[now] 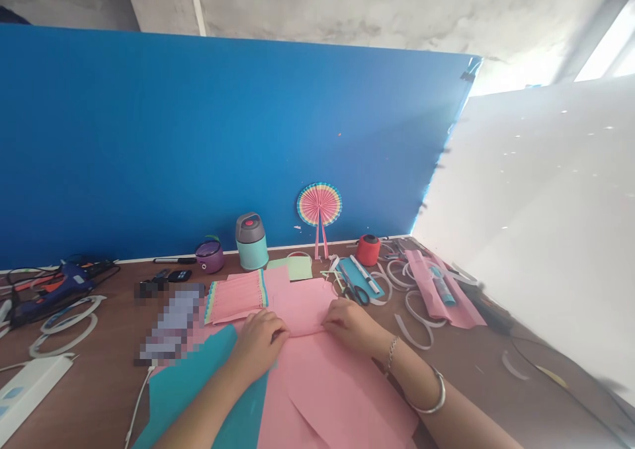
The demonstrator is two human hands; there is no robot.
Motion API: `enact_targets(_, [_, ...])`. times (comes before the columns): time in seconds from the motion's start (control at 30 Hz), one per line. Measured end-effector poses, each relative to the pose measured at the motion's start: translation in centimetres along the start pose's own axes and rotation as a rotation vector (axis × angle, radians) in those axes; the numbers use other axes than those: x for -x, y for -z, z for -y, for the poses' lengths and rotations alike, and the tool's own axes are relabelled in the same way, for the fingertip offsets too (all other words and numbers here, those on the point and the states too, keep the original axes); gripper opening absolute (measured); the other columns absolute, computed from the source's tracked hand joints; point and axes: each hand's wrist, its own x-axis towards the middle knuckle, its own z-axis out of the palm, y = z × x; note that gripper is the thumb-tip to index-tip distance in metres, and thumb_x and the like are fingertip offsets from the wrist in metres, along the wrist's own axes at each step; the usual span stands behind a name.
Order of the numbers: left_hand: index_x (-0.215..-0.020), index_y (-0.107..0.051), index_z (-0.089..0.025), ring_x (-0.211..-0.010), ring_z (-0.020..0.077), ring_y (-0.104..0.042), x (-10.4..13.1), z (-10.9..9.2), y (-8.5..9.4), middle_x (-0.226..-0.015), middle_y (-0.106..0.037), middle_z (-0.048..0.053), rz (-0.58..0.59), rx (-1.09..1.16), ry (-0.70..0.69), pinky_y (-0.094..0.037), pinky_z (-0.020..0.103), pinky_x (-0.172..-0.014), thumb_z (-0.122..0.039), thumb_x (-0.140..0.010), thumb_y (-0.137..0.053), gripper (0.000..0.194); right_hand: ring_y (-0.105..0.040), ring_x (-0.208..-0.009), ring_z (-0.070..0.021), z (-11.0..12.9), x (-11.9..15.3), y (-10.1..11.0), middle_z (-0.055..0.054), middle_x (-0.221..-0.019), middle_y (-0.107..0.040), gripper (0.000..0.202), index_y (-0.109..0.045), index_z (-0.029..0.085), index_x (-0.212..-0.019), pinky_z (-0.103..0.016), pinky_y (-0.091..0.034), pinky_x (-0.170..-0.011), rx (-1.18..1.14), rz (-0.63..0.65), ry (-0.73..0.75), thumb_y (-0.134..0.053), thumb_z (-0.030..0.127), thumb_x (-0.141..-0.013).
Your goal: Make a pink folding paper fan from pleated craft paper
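Two hands (262, 340) (351, 325), forearms (211, 396) cropped, pink paper (303, 300) part-hidden

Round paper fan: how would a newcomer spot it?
Find the blue panel behind the table. At its foot, right of the turquoise jar, the round paper fan stands. Unlike the pleated sheet lying nearby, it's a full circle on two pink legs.

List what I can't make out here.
Head view:
Pink paper: near edge partly hidden by left hand and right hand.
Teal paper: partly covered by left forearm, cut off by bottom edge.
White power strip: cut off by left edge.
Pixelated object: details masked by mosaic blocks.
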Motion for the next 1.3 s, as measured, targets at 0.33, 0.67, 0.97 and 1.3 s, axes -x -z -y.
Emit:
enact_targets(0.33, [-0.071, -0.06, -0.022, -0.084, 0.0213, -0.058, -0.3, 0.7, -0.9, -0.078, -0.065, 0.002, -0.079, 0.023, 0.131, -0.039, 0.034, -0.075, -0.02, -0.078, -0.046, 0.016, -0.054, -0.074, -0.0167, 0.4, -0.2, 0.1, -0.005, -0.076, -0.063, 0.015, -0.063, 0.016, -0.075, -0.027, -0.04, -0.07, -0.083, -0.064, -0.22, -0.05, 0.009, -0.078])
enact_targets(0.67, [-0.067, -0.058, -0.022, -0.084, 0.0207, -0.058, -0.5, 0.5, -0.8, -0.076, -0.064, 0.002, -0.06, 0.023, 0.154, -0.038, 0.032, -0.073, -0.017, -0.076, -0.047, 0.015, -0.052, -0.07, -0.0156, 0.3, -0.3, 0.0, -0.004, -0.073, -0.06, 0.012, -0.062, 0.015, -0.073, -0.025, -0.038, -0.063, -0.092, -0.043, -0.288, -0.05, 0.011, -0.076])
enact_targets(0.97, [-0.076, -0.059, -0.023, -0.084, 0.0199, -0.056, -0.5, 0.3, -0.8, -0.076, -0.062, 0.0, -0.04, 0.005, 0.171, -0.036, 0.032, -0.073, -0.014, -0.076, -0.048, 0.015, -0.05, -0.073, -0.0158, 0.8, -0.4, 0.2, -0.003, -0.074, -0.059, 0.014, -0.059, 0.017, -0.08, -0.025, -0.036, -0.065, -0.047, -0.026, -0.277, -0.048, 0.008, -0.077])
enact_targets(1.3, [-0.111, -0.063, -0.039, -0.1, 0.0198, -0.045, -0.2, -0.7, -1.0, -0.103, -0.055, 0.004, 0.038, -0.177, -0.195, -0.034, 0.035, -0.083, 0.002, -0.081, -0.039, 0.056, -0.043, -0.084, -0.0189, 2.4, -0.3, -0.3, -0.007, -0.093, -0.057, 0.035, -0.064, 0.026, -0.105, -0.032, -0.026, -0.071, 0.371, 0.15, 0.061, -0.045, 0.008, -0.082])
